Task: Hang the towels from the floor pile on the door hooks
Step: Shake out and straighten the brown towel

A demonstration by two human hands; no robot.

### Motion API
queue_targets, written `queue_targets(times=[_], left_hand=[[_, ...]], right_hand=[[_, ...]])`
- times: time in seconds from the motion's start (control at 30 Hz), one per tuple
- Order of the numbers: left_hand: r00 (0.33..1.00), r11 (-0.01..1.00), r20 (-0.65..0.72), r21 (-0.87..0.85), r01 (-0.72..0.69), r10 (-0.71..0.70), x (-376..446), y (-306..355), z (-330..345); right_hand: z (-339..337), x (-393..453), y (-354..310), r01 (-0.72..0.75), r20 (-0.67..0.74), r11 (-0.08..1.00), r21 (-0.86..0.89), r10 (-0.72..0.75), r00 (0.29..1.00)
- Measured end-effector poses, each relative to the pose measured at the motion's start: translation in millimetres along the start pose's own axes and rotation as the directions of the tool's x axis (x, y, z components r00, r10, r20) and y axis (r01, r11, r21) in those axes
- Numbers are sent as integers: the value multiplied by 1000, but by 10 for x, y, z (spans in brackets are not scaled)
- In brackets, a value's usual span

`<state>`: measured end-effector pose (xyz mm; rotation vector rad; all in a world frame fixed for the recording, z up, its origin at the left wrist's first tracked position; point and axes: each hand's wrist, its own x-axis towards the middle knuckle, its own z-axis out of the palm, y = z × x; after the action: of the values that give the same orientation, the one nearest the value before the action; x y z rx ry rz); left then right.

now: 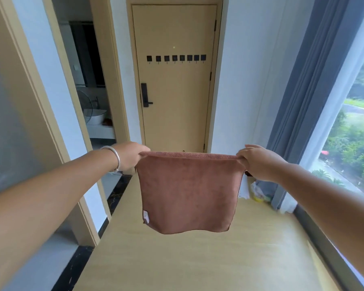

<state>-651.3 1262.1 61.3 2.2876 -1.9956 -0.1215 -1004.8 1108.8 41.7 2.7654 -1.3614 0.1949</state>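
A brown towel (188, 192) hangs spread out in front of me, with a white label at its lower left corner. My left hand (129, 155) grips its top left corner and my right hand (259, 162) grips its top right corner, so the top edge is stretched flat between them. Straight ahead is a closed tan door (174, 114). A row of several black hooks (176, 58) runs across the door's upper part, all bare. No floor pile of towels shows in this view.
The door has a black handle (144, 95) on its left side. A doorway (93, 85) at the left opens onto a washroom. Blue curtains (298, 97) and a big window (353, 127) line the right. Small items (257, 193) lie by the curtain's foot. Pale wooden floor (198, 259) stretches between me and the door.
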Motion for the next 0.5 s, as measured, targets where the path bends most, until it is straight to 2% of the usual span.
queue_targets(times=[0.5], left_hand=[[972, 983, -200, 160, -96, 127, -135, 527, -1264]], right_hand=[[-1308, -310, 260, -28, -212, 1000, 6, 29, 977]])
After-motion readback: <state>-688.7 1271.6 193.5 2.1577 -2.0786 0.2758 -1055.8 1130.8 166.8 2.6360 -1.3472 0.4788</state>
